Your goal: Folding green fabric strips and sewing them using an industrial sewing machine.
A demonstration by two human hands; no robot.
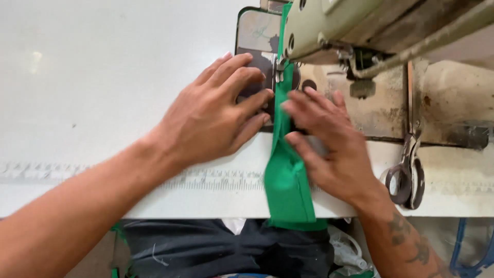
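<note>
Green fabric strip (286, 175) lies under the sewing machine's presser foot (279, 69), its near end hanging off the table edge (206, 203) unsewn, with the left hand (213, 116) and right hand (332, 141) pressing it flat, fingers spread, gripping nothing; scissors (409, 172) idle nearby.

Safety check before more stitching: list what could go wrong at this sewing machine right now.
1. Both the left hand and right hand press the green fabric strip close to the presser foot; a fingertip could slide under the needle.
2. The strip's end hangs off the table edge; it may drag the seam crooked.
3. The scissors lie near the edge and could get knocked off.
</note>
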